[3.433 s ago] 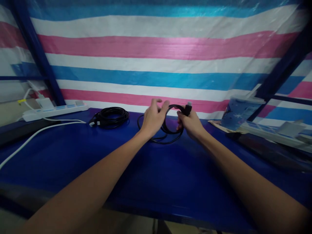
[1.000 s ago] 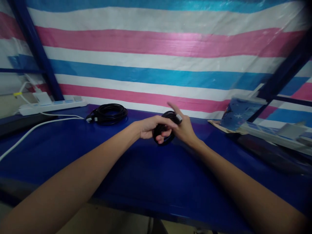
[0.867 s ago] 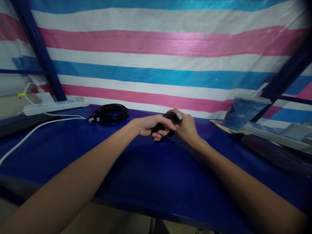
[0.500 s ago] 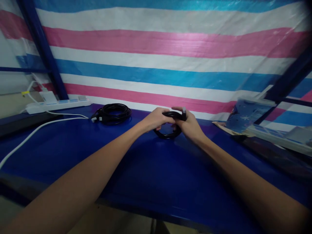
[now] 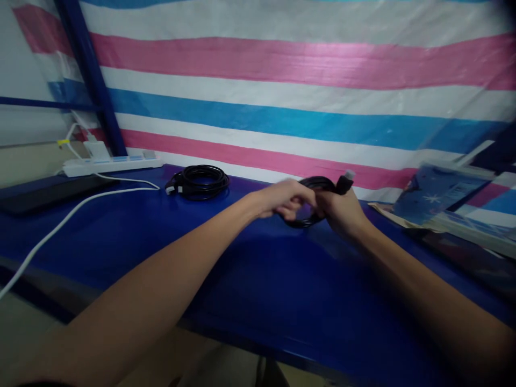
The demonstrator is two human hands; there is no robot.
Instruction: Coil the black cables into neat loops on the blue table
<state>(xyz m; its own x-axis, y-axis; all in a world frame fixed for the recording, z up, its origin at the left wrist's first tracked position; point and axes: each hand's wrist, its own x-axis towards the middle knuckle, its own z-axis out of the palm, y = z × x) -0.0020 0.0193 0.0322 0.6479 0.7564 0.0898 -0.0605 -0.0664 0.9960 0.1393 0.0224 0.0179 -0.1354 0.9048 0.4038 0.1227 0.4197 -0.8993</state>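
Both my hands meet over a small coil of black cable (image 5: 318,185) just above the blue table (image 5: 250,279). My left hand (image 5: 282,199) is closed round the coil's left side. My right hand (image 5: 342,212) grips its right side, and the cable's plug end (image 5: 344,181) with a light tip sticks up past my fingers. A second coiled black cable (image 5: 200,181) lies flat on the table to the left, apart from my hands.
A white power strip (image 5: 113,164) lies at the back left, with a white cord (image 5: 76,207) trailing across the table toward the front left. Blue packaging and papers (image 5: 433,196) sit at the right. A striped tarp (image 5: 282,91) hangs behind.
The loose wide loops of cable have been drawn into a tight small coil held between both hands. The view has swung left, so hands and coil now sit further right.
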